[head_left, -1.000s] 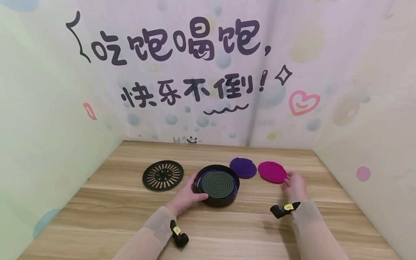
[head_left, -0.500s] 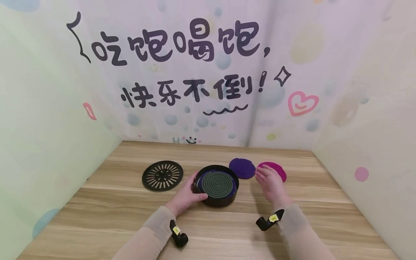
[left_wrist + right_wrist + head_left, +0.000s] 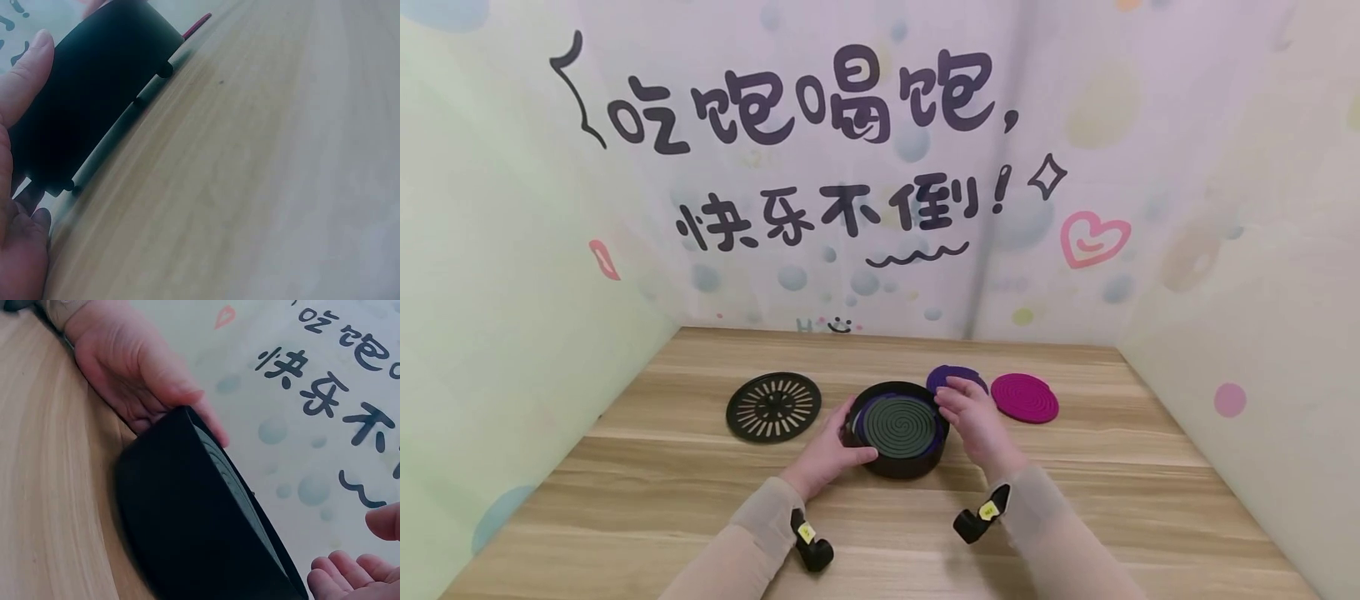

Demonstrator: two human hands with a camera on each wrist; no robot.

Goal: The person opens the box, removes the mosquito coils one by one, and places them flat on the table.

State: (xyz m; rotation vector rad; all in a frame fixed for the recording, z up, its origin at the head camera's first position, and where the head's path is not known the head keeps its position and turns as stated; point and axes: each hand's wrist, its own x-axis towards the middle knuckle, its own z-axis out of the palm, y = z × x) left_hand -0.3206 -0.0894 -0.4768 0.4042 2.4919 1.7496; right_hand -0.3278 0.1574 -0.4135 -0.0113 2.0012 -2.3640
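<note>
Perhaps for steadiness, the left hand (image 3: 826,455) is gripping the black tub (image 3: 904,468), the right hand (image 3: 977,427) hovering beside it, fingers relaxed.

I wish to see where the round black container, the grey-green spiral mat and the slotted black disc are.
Round black container (image 3: 904,469), head view: front outer wall.
Grey-green spiral mat (image 3: 900,427), head view: centre of the spiral.
Slotted black disc (image 3: 774,406), head view: its centre.
</note>
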